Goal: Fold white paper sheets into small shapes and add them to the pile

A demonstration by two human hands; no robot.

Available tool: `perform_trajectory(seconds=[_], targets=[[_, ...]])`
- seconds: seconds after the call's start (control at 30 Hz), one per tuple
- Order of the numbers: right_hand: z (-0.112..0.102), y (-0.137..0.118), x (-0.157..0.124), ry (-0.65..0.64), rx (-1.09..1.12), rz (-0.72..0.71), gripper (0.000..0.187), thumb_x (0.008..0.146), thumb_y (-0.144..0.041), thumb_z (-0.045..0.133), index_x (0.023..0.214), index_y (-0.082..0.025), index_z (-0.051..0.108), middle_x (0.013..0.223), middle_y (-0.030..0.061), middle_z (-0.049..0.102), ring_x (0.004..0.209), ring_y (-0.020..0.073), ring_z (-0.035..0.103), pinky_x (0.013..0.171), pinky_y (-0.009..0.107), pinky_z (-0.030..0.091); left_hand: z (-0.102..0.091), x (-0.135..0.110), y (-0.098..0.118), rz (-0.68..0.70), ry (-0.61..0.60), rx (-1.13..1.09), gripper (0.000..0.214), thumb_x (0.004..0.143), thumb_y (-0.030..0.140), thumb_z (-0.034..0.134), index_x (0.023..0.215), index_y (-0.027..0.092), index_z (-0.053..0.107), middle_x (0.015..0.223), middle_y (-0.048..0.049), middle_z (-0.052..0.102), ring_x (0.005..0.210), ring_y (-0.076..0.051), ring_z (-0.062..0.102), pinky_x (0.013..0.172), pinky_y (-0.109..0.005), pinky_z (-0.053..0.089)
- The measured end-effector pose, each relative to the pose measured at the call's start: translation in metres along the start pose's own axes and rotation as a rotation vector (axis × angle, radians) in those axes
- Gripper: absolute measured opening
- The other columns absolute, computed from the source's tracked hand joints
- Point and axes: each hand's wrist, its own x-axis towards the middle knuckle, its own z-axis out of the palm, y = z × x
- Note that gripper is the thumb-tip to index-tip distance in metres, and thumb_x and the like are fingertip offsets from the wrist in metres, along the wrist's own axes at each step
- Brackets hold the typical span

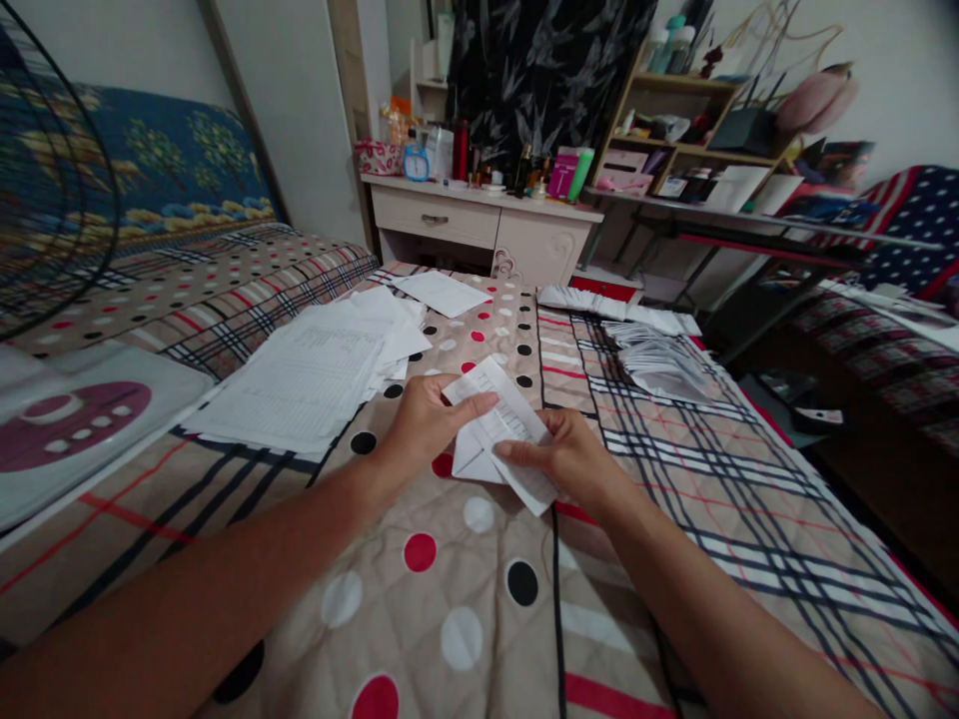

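Note:
Both of my hands hold one folded white sheet of paper [500, 424] over the quilted bedspread [465, 579]. My left hand [427, 419] grips its left side, with the thumb lying across the top of the sheet. My right hand [573, 461] pinches the lower right part, fingers closed on the paper. Printed lines show on the sheet's upper face. The sheet is bent along a fold between the two hands.
A loose stack of printed white sheets [315, 374] lies to the left, and one single sheet [442, 293] farther back. A pile of folded papers [659, 364] sits to the right. A white device [67, 419] lies far left. A cluttered dresser [479, 225] and shelves [674, 130] stand behind.

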Motion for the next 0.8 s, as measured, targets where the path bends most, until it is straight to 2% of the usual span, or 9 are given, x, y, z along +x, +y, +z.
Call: perform_trajectory(seconds=[0.1, 0.17, 0.27, 0.37, 0.43, 0.53, 0.6, 0.7, 0.8], targets=[[-0.011, -0.006, 0.0, 0.076, -0.15, -0.058, 0.028, 0.065, -0.04, 0.077, 0.07, -0.013, 0.071, 0.056, 0.0015, 0.063, 0.045, 0.0108, 0.05, 0.043, 0.023, 0.034, -0.006, 0.004, -0.001, 0.03, 0.033, 0.01, 0.034, 0.079, 0.044, 0.067, 0.061, 0.014, 0.067, 0.059, -0.0018, 0.066, 0.053, -0.013, 0.057, 0.051, -0.023, 0.043], [-0.017, -0.01, 0.0, 0.167, -0.312, -0.187, 0.026, 0.073, -0.04, 0.071, 0.068, -0.014, 0.071, 0.054, 0.0009, 0.06, 0.045, 0.0113, 0.048, 0.043, 0.024, 0.03, -0.009, 0.006, 0.0, 0.073, 0.041, 0.019, 0.04, 0.083, 0.046, 0.061, 0.059, 0.015, 0.067, 0.058, -0.0025, 0.065, 0.055, -0.014, 0.058, 0.053, -0.024, 0.044], [-0.024, -0.015, -0.001, 0.354, -0.581, -0.502, 0.018, 0.081, -0.032, 0.066, 0.073, -0.018, 0.074, 0.065, 0.0035, 0.066, 0.06, 0.0172, 0.057, 0.053, 0.028, 0.037, -0.012, 0.008, 0.003, 0.168, 0.016, 0.079, 0.038, 0.086, 0.044, 0.058, 0.062, 0.016, 0.069, 0.06, -0.0021, 0.065, 0.058, -0.014, 0.058, 0.056, -0.025, 0.044], [-0.027, -0.015, -0.003, 0.561, -0.797, -0.851, 0.014, 0.084, -0.022, 0.062, 0.08, -0.022, 0.075, 0.078, 0.0048, 0.071, 0.076, 0.0205, 0.062, 0.07, 0.033, 0.042, -0.016, 0.011, 0.008, 0.295, 0.019, 0.219, 0.019, 0.081, 0.034, 0.066, 0.073, 0.019, 0.073, 0.071, -0.0022, 0.07, 0.065, -0.015, 0.061, 0.06, -0.025, 0.046], [-0.028, -0.011, -0.004, 0.634, -0.918, -1.013, 0.017, 0.086, -0.016, 0.06, 0.079, -0.024, 0.074, 0.08, 0.0037, 0.072, 0.078, 0.0194, 0.062, 0.075, 0.035, 0.04, -0.019, 0.013, 0.011, 0.426, 0.022, 0.352, 0.008, 0.076, 0.022, 0.07, 0.081, 0.02, 0.075, 0.083, -0.0036, 0.074, 0.075, -0.017, 0.065, 0.069, -0.028, 0.049], [-0.026, -0.004, -0.004, 0.619, -1.065, -1.141, 0.021, 0.086, -0.011, 0.056, 0.077, -0.024, 0.07, 0.081, 0.0015, 0.073, 0.077, 0.0169, 0.06, 0.076, 0.035, 0.037, -0.021, 0.013, 0.011, 0.694, -0.015, 0.589, 0.025, 0.071, 0.006, 0.066, 0.089, 0.021, 0.074, 0.094, -0.005, 0.075, 0.089, -0.02, 0.065, 0.083, -0.034, 0.048], [-0.024, 0.0, -0.004, 0.569, -1.125, -1.18, 0.021, 0.087, -0.011, 0.054, 0.078, -0.023, 0.068, 0.082, 0.0009, 0.073, 0.077, 0.0161, 0.059, 0.076, 0.034, 0.037, -0.022, 0.011, 0.009, 0.839, -0.096, 0.753, 0.032, 0.07, 0.001, 0.061, 0.092, 0.021, 0.073, 0.094, -0.004, 0.075, 0.091, -0.021, 0.063, 0.085, -0.036, 0.045], [-0.025, 0.003, -0.002, 0.489, -1.175, -1.199, 0.019, 0.088, -0.011, 0.053, 0.08, -0.022, 0.067, 0.084, 0.0007, 0.073, 0.076, 0.0154, 0.058, 0.076, 0.033, 0.038, -0.025, 0.008, 0.006, 0.954, -0.199, 0.946, 0.035, 0.071, -0.001, 0.055, 0.092, 0.021, 0.072, 0.089, -0.0025, 0.075, 0.086, -0.019, 0.063, 0.079, -0.034, 0.042], [-0.029, 0.003, 0.0, 0.5, -1.203, -1.185, 0.019, 0.088, -0.01, 0.052, 0.08, -0.022, 0.066, 0.084, 0.0012, 0.072, 0.077, 0.0157, 0.057, 0.077, 0.033, 0.037, -0.028, 0.006, 0.004, 1.039, -0.164, 0.992, 0.031, 0.075, 0.0, 0.053, 0.09, 0.021, 0.071, 0.088, -0.0025, 0.074, 0.084, -0.018, 0.063, 0.075, -0.033, 0.041]])
